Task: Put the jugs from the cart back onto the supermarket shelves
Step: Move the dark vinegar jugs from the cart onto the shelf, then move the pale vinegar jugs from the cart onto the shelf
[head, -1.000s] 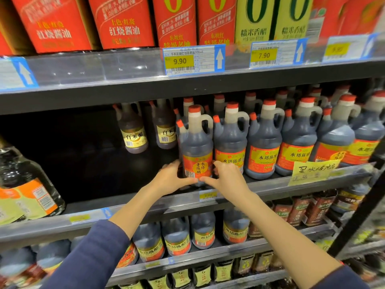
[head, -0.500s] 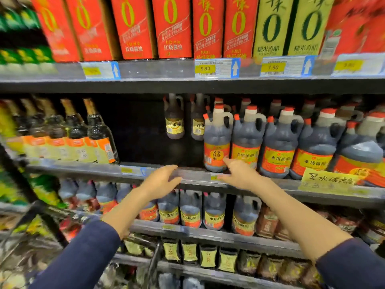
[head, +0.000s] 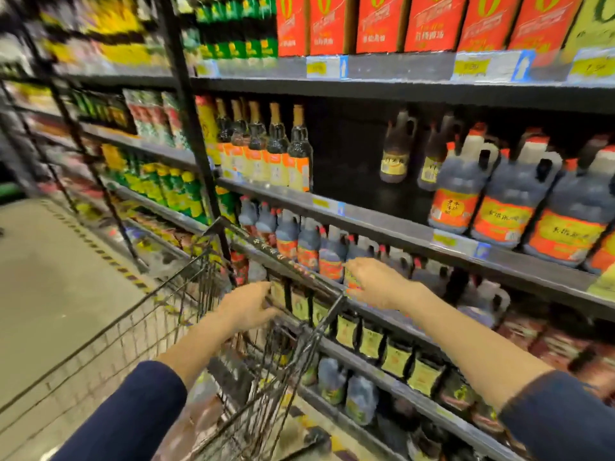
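Motion blur is heavy throughout, so fine detail is unreliable.

Nearest: two dark blue sleeves, the left sleeve (head: pixel 133 414) and the right sleeve (head: pixel 559 424), with bare forearms reaching forward.

The wire cart (head: pixel 149 314) stands below and left, close against the shelving. Its contents are too smeared to identify, so I cannot tell whether any jug lies inside.

The left hand (head: pixel 248 306) is at the cart's upper edge, fingers loosely extended and grasping nothing. I cannot tell whether it touches the wire.

The right hand (head: pixel 377 284) is above the cart's dark top bar (head: pixel 283 261), palm down, fingers spread and relaxed, holding nothing.

Just beyond the right hand is a row of lower-shelf jugs (head: pixel 307 244), dark with red caps and orange labels.

One level up, the middle shelf (head: pixel 392 227) carries larger jugs (head: pixel 509 201) upright in a front row at its right part. The end jug (head: pixel 457 191) is leftmost, with open dark shelf space beside it. Two small brown bottles (head: pixel 396 151) stand further back. Tall dark bottles (head: pixel 276 151) stand well to the left.

The top shelf holds red cartons (head: pixel 376 21) above yellow price tags (head: pixel 466 66).

Grey floor (head: pixel 50 277) is at far left.
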Motion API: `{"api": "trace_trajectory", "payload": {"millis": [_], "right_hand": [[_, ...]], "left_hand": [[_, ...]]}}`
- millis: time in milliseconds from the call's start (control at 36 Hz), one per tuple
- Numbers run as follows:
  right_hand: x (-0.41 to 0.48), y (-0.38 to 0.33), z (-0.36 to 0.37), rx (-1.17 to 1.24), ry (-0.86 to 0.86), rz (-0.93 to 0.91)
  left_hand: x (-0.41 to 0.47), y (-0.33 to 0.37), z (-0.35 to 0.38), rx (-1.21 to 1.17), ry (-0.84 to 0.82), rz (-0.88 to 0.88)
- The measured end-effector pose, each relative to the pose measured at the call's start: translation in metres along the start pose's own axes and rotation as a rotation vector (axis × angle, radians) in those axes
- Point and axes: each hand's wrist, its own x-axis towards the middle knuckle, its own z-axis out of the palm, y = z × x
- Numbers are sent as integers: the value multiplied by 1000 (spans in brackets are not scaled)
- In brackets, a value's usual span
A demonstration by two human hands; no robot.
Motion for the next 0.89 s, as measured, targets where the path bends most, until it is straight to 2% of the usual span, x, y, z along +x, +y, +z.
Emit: {"api": "trace_trajectory", "payload": {"millis": [167,306,444,611,889], "right_hand": [[34,-77,6,-62,-45,-202],[63,-144,12,-96,-105,-333],[94,-211,27,-129,-149,-430],[117,-283,40,-208,-195,-509],[141,-347,71,-132,-269,-556]], "left_hand": [[-64,-65,4,40,-52,-196],[-119,-119,3,-47,-44,-292],[-156,-179,11,45,-92,-414],[-194,-237,18,82,-164,-458],[-232,-296,44,32,-220,-525]]}}
